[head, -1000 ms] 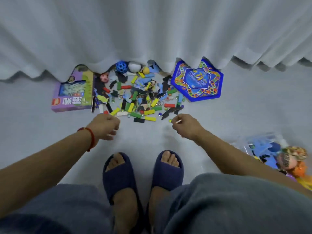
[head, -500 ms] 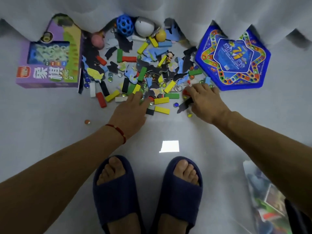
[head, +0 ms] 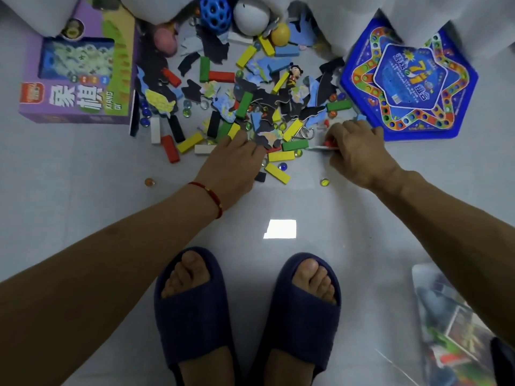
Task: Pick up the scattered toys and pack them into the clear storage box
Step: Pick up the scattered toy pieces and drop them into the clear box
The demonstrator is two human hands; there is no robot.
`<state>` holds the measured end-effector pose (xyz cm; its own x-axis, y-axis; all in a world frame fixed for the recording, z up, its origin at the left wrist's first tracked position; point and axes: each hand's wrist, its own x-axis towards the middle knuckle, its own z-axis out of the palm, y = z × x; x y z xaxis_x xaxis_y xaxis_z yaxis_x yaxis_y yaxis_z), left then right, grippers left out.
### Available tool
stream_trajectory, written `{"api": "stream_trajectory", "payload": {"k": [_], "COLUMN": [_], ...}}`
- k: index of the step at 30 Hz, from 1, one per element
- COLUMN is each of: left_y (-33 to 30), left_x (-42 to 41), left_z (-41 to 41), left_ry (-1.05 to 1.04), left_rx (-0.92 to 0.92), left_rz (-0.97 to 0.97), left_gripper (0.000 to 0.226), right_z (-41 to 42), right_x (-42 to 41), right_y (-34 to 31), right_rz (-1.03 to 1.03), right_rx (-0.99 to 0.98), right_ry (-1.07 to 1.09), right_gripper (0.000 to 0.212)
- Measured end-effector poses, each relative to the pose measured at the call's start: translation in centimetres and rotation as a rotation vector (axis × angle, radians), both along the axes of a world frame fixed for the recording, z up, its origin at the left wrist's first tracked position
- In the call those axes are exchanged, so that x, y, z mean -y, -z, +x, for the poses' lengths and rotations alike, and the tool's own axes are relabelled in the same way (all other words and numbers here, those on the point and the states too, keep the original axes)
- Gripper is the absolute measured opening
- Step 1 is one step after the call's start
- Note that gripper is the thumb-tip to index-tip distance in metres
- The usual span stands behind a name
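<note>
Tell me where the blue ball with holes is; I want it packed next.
In the head view the blue ball lies at the top edge of the toy pile, half under the curtain, just left of the white ball.

A purple cardboard game box (head: 78, 79) lies left of the scattered toy pile (head: 245, 101), a blue star-patterned game board (head: 412, 79) right; the clear plastic storage box (head: 457, 324) sits nearer, far right.
</note>
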<state>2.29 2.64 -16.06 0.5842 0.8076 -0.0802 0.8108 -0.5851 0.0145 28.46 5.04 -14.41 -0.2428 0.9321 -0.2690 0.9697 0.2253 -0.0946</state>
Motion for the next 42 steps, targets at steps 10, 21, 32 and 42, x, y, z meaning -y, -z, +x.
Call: {"api": "stream_trajectory", "payload": {"k": [10, 21, 32, 42], "left_y": [-1.0, -2.8, 1.8, 0.2], "left_x": [2.0, 9.6, 7.6, 6.9], "left_z": [-1.2, -10.6, -12.9, -8.9], "left_ry": [-0.166, -1.255, -1.05, -0.898], "left_rx": [0.228, 1.137, 0.412, 0.618], "left_rz": [-0.12, -0.381, -0.102, -0.099], "left_gripper": [0.041, 0.011, 0.03, 0.025], "right_z": [-0.2, -4.0, -5.3, -9.8], "right_x": [4.5, 6.8, 2.1, 6.6], "right_y": [-1.5, 2.0, 2.9, 3.1], "right_rz": [0.087, 0.047, 0.059, 0.161], "right_rx": [-0.423, -0.36, -0.247, -0.159], "right_ry": [0.424, 0.275, 0.319, -0.054], "right_gripper": [0.013, 0.021, 0.026, 0.011]}}
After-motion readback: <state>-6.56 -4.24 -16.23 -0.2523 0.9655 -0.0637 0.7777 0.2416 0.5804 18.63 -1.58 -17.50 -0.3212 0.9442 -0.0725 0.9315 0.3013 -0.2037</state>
